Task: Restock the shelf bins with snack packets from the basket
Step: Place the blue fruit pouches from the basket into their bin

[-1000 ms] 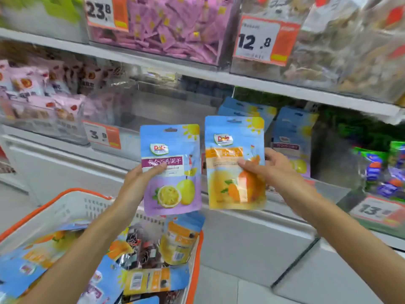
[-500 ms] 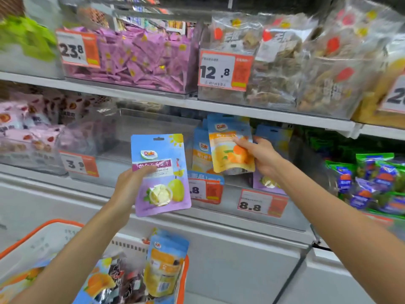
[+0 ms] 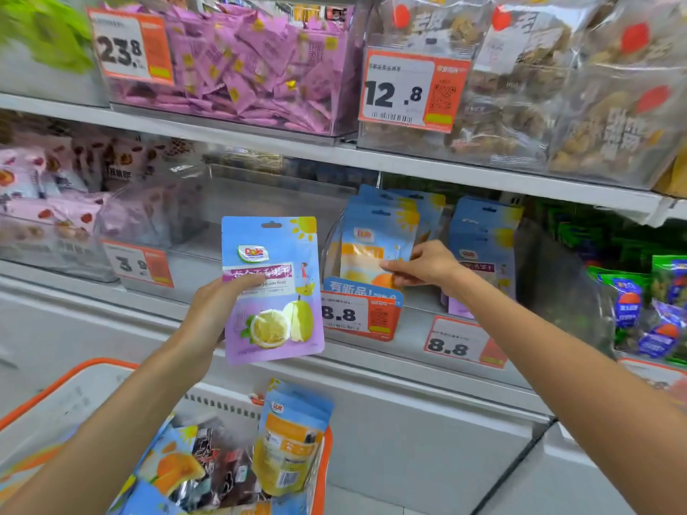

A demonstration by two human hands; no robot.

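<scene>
My left hand grips a purple and blue passion fruit packet upright in front of the shelf. My right hand pinches an orange and blue fruit packet that stands inside the clear shelf bin behind an 8.8 price tag, in front of matching packets. The orange-rimmed basket sits at the lower left and holds several snack packets, one orange packet standing upright.
A bin of purple and blue packets stands right of the orange one. An empty-looking clear bin lies to the left. Above are bins of pink packets and clear cookie bags. Green packets fill the far right.
My right hand has pushed the orange packet down into the bin, behind the price tag. The left hand keeps the purple packet in about the same place. The view has moved closer to the shelf.
</scene>
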